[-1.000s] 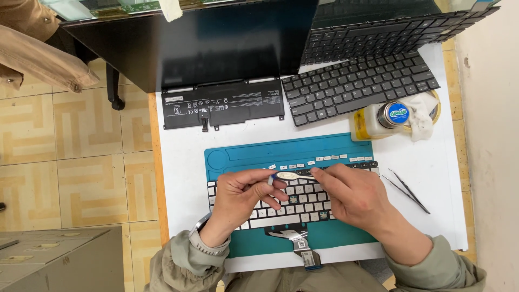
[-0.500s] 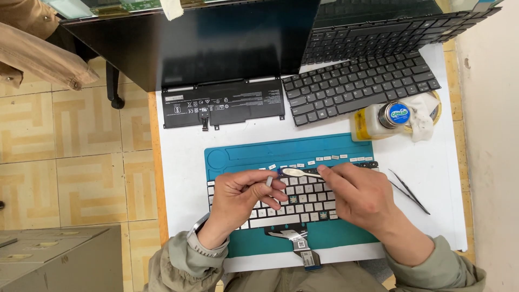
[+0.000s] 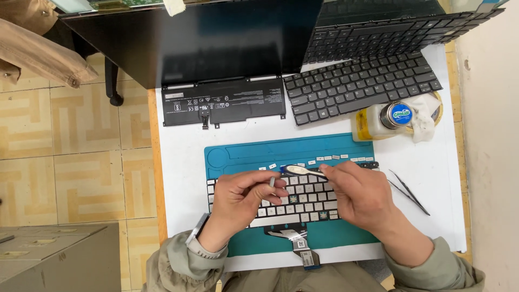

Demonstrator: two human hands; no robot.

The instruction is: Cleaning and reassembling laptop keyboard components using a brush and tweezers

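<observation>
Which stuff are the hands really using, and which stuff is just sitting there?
In use:
left hand pinching a small white keycap
right hand holding a toothbrush
white keyboard under them

Just lying about:
tweezers
bottle
black keyboard
flat black battery

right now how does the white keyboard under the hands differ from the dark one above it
The white keyboard has pale keys, several pulled off and laid along the teal mat; the dark keyboard looks fully keyed. The white one lies on the mat under both hands; the dark one lies tilted and untouched on the bare white table. Both are loose laptop keyboards.
</observation>
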